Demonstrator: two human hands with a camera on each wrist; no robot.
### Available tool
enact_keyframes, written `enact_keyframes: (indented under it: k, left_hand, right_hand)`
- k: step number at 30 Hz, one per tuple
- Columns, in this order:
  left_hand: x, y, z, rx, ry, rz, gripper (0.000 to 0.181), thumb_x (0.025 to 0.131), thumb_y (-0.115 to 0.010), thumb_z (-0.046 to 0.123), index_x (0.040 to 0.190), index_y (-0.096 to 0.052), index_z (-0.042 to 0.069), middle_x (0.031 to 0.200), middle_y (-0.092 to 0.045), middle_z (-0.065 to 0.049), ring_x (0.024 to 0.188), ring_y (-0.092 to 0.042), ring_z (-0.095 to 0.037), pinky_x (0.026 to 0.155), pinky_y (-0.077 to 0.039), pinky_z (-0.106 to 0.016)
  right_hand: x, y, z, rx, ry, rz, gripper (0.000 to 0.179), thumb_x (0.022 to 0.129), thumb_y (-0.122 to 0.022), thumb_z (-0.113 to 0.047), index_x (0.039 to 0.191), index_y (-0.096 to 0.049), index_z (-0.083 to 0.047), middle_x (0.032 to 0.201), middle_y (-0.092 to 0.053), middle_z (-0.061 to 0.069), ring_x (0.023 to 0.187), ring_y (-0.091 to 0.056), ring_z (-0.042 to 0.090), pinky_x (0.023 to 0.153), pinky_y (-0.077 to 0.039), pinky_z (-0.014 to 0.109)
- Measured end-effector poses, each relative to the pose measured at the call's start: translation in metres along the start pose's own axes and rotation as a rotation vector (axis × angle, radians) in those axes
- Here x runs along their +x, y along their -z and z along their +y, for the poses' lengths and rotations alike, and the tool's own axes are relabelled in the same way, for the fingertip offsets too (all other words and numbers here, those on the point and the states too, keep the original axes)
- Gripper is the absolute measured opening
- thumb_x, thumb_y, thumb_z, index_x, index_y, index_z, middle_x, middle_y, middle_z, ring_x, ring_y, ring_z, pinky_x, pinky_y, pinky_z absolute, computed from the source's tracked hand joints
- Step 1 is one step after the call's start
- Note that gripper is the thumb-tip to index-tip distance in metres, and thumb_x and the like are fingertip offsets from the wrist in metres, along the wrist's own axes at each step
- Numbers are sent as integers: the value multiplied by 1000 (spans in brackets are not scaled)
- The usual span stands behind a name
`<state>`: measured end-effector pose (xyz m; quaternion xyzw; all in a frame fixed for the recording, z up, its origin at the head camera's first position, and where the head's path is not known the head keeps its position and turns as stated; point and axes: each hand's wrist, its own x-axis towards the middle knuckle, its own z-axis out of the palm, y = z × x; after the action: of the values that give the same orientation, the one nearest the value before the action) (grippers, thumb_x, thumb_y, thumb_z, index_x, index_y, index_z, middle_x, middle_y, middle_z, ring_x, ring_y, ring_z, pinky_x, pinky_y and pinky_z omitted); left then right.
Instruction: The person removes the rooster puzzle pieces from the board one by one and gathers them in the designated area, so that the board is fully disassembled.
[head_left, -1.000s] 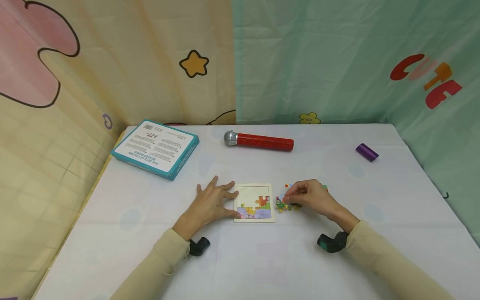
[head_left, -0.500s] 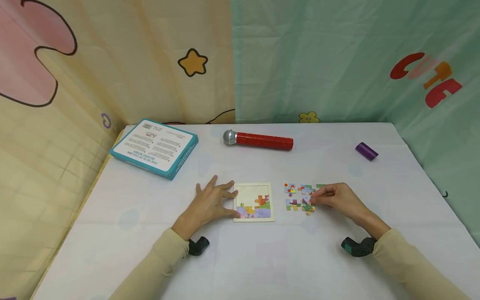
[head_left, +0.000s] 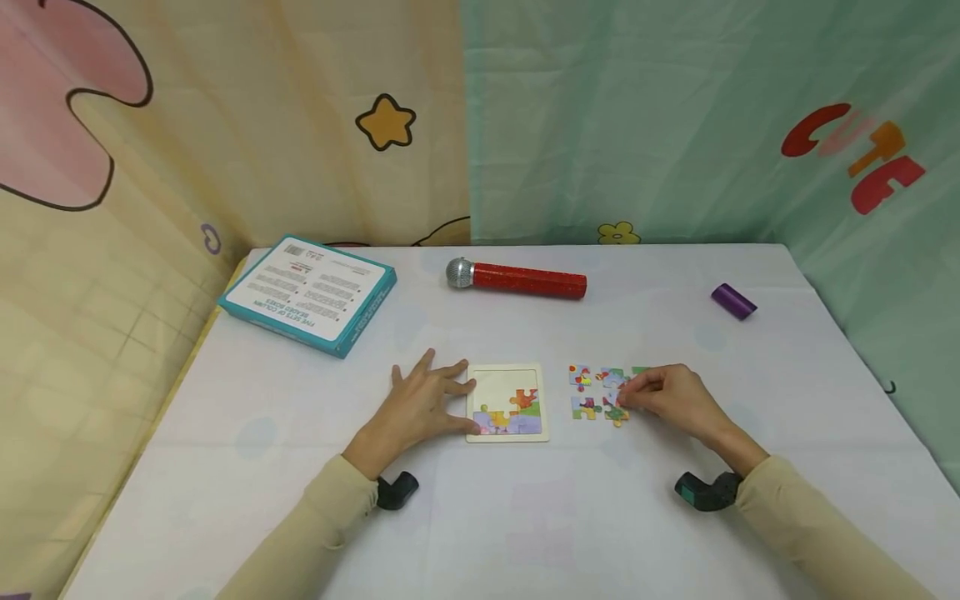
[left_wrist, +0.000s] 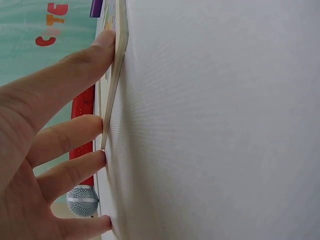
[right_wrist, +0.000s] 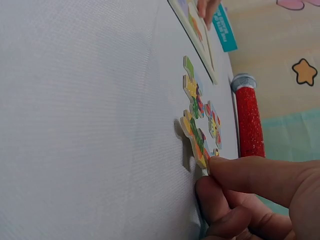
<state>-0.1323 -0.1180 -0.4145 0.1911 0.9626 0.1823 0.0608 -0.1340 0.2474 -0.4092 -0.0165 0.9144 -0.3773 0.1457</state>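
Observation:
A square puzzle board (head_left: 492,386) with a pale rim lies flat, its lower part and right side filled with coloured pieces. My left hand (head_left: 417,406) is spread at its left edge, thumb on the lower left corner. The left wrist view shows the thumb (left_wrist: 87,60) and a finger touching the rim. To the right, my right hand (head_left: 678,404) pinches a green and yellow puzzle piece (head_left: 617,416) between thumb and fingertips. In the right wrist view this puzzle piece (right_wrist: 194,137) is tilted, with a shadow beneath. Loose puzzle pieces (head_left: 583,408) lie beside it; the hand partly covers some.
A red microphone (head_left: 525,281) with a silver head lies behind the board. At the back left is a teal-edged box (head_left: 307,292). A purple cylinder (head_left: 733,302) lies at the back right. Curtains stand behind the white-covered table (head_left: 517,517).
My right hand has carried the pinched puzzle piece rightward from beside the board, uncovering the loose pieces. Over the last half second it has barely moved. My left hand stays at the board.

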Motion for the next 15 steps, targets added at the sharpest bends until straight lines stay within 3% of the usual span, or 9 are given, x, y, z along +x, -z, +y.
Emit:
enact_keyframes:
  k: [15]
  left_hand:
    - [0, -1, -1, -5, -16, 9, 67, 63, -90, 48, 119, -72, 17, 141, -56, -4, 139, -29, -51, 93, -18, -85]
  right_hand:
    - [1, -1, -2, -82, 16, 26, 13, 83, -78, -25, 89, -78, -13, 91, -74, 0, 93, -62, 19, 73, -47, 31]
